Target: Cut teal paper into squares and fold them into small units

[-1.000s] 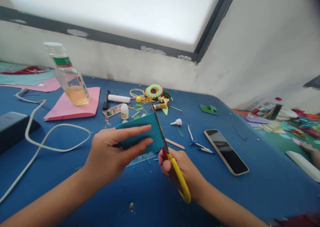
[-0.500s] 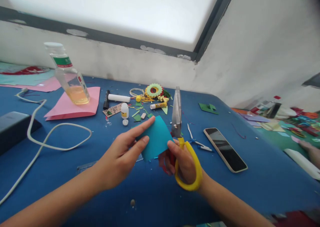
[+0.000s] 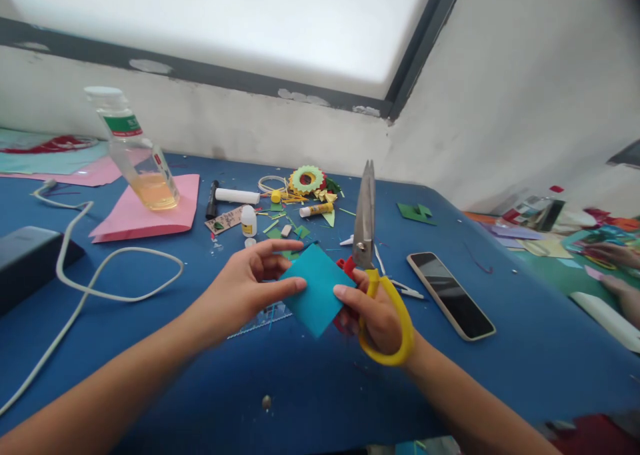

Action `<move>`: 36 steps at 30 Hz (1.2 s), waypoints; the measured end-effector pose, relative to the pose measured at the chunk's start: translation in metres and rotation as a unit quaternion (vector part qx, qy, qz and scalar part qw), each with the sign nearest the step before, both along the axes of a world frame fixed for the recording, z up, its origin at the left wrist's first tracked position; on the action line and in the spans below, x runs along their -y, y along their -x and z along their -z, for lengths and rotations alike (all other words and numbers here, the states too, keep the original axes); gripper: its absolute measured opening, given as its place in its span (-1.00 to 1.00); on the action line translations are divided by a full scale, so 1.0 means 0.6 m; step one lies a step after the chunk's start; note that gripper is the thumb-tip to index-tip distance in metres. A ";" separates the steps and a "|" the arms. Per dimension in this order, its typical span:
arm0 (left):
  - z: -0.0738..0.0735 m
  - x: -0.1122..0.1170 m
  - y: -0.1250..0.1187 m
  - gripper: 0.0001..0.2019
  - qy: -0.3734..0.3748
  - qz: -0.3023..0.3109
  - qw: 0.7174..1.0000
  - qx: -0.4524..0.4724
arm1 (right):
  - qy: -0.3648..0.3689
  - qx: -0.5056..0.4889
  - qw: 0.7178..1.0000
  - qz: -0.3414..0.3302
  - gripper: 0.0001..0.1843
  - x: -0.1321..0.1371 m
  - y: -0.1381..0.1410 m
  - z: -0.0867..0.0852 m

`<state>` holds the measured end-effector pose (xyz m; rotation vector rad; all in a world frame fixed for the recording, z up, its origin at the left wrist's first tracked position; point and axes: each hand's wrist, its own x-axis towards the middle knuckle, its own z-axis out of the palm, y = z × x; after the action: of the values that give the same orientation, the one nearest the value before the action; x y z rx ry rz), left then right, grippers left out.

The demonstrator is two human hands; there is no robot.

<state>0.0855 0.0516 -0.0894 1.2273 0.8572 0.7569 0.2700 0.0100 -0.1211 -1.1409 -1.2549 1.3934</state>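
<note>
A square of blue paper (image 3: pixel 316 291) is held up corner-down between both hands, above the table. My left hand (image 3: pixel 257 275) pinches its left corner, the thumb on the front face and the fingers behind. On the right corner presses the thumb of my right hand (image 3: pixel 373 308). That same hand has its fingers through the handles of scissors (image 3: pixel 365 218), one yellow and one red, with the blades pointing up and closed together. Partly behind the left hand and paper lies a clear ruler (image 3: pixel 260 321).
Paper scraps, a glue stick (image 3: pixel 317 210), a small white bottle (image 3: pixel 249 221) and a green toothed ring (image 3: pixel 307 179) lie beyond the hands. A phone (image 3: pixel 453 296) is at right, a glass bottle (image 3: pixel 156 191) on pink paper at left. Another person's hands (image 3: pixel 620 288) show far right.
The blue paper has turned so that a corner points down, and its front faces me more squarely. The left index finger has lifted from its edge. The scissors have shifted slightly right and up.
</note>
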 end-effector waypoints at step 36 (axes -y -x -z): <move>0.006 0.025 -0.008 -0.88 -0.220 0.066 0.964 -0.132 | -0.071 0.108 0.987 0.097 -0.75 0.008 0.018 -0.031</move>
<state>0.0905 0.0366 -0.0932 1.7953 0.8355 0.7067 0.2592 0.0052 -0.1024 -1.3030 -1.3317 1.0421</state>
